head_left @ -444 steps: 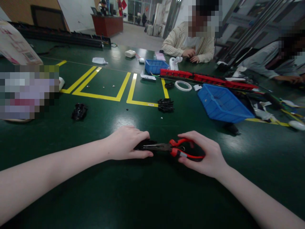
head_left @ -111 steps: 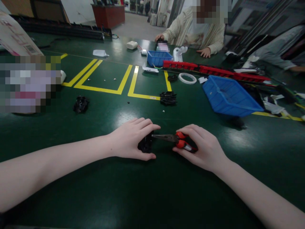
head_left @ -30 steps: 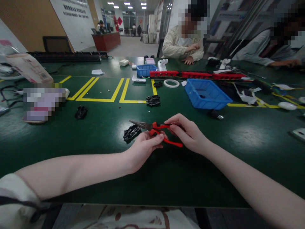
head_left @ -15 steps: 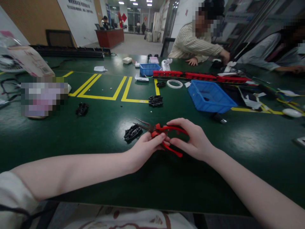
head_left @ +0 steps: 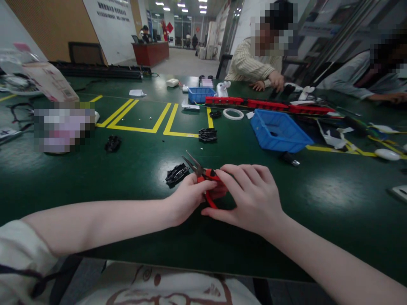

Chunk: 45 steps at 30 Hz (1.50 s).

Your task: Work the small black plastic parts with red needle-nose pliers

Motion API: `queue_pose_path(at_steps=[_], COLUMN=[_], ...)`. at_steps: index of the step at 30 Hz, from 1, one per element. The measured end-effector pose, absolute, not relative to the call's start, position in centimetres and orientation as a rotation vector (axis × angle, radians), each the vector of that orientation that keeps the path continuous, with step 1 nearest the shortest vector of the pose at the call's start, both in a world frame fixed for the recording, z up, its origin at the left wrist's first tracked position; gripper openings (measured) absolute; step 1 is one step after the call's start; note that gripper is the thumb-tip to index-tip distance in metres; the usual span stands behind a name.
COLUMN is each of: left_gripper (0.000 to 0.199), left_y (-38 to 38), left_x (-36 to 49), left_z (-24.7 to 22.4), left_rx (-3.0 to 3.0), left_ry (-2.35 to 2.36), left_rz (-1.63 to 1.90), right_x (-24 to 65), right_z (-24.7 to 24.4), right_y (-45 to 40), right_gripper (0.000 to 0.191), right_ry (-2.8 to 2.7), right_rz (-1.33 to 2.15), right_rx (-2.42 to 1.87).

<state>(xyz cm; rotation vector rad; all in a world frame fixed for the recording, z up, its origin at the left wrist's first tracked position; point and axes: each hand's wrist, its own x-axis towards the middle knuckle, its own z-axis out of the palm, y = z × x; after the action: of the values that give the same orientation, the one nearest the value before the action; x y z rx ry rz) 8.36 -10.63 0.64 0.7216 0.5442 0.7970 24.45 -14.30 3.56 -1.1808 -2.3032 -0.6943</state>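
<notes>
Red-handled long-nose pliers (head_left: 208, 175) are held over the green table (head_left: 136, 237), jaws apart and pointing up and to the left. My left hand (head_left: 188, 198) grips them near the pivot. Around the handles from the right curves my right hand (head_left: 249, 197), its thumb at the lower handle and its fingers over the upper one. Just left of the jaws lies a black plastic part (head_left: 177, 174). Farther off are a second black part (head_left: 207, 134) by the yellow tape and a third (head_left: 112, 143) to the left.
A blue bin (head_left: 280, 131) stands right of centre, with a smaller blue bin (head_left: 201, 94) behind. Red strips (head_left: 270, 105) and a white tape roll (head_left: 233, 114) lie near them. A bottle (head_left: 49, 78) is at left. Two people sit across the table.
My right hand has moved left and closed further around the handles. The pliers have turned so their tips point more upward. Across the table, a person's raised hand has moved left.
</notes>
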Motion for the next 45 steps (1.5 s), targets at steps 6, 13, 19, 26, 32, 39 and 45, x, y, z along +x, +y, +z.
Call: queue_pose_path(at_steps=[6, 13, 19, 26, 32, 39, 45], left_gripper=[0.021, 0.028, 0.021, 0.023, 0.030, 0.022, 0.028], left_y=[-10.6, -10.5, -11.2, -11.1, -11.3, -11.8, -11.7], left_x=[8.1, 7.9, 7.7, 7.7, 7.4, 7.2, 7.4], left_z=[0.5, 0.5, 0.6, 0.2, 0.7, 0.8, 0.9], left_rx=[0.740, 0.852, 0.929, 0.922, 0.936, 0.937, 0.922], left_ry=[0.515, 0.468, 0.463, 0.403, 0.431, 0.483, 0.503], left_rz=[0.768, 0.795, 0.733, 0.741, 0.733, 0.639, 0.648], right_x=[23.6, 24.2, 24.6, 25.2, 25.7, 26.3, 26.3], right_z=[3.8, 3.8, 3.4, 3.1, 3.0, 2.8, 2.9], right_y=[-15.3, -15.6, -14.5, -13.5, -12.9, -12.4, -12.5], right_gripper=[0.085, 0.079, 0.065, 0.051, 0.057, 0.043, 0.042], right_ry=[-2.359, -2.373, -2.345, -2.280, -2.310, -2.316, -2.280], right_rz=[-0.548, -0.537, -0.508, -0.569, -0.487, -0.545, -0.564], right_rx=[-1.459, -1.507, -1.474, -1.293, -1.232, -1.165, -1.174])
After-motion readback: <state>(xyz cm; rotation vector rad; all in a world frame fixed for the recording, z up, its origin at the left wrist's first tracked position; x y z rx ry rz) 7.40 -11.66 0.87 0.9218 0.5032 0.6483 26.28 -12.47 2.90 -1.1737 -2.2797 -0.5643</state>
